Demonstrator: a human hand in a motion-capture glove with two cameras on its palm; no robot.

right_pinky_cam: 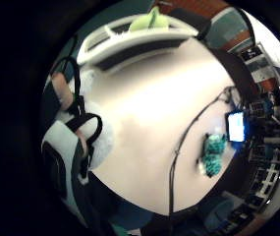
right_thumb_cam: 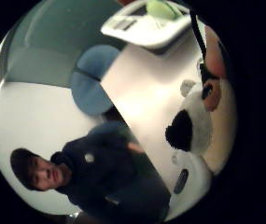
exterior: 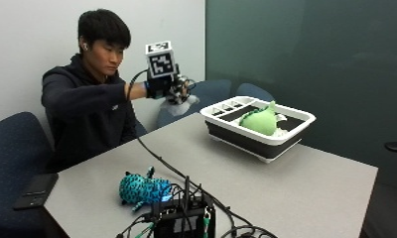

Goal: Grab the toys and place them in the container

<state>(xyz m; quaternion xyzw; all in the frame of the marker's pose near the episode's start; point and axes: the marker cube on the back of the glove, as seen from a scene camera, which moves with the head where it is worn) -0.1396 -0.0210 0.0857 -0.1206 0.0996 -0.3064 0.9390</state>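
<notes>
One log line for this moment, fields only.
hand: gloved right hand holds black-and-white plush toy, raised over table | bin: white-rimmed black container holds green plush | left: teal spotted plush on grey table

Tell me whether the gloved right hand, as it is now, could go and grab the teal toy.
Probably not yet: the right hand already grips a white plush toy; the teal toy lies uncovered on the table.

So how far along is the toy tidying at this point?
One toy looks done: the green plush already lies in the white container. In hand: the gloved right hand holds a black-and-white plush in the air above the table, short of the container. Left: the teal plush lies on the table near the black box.
</notes>
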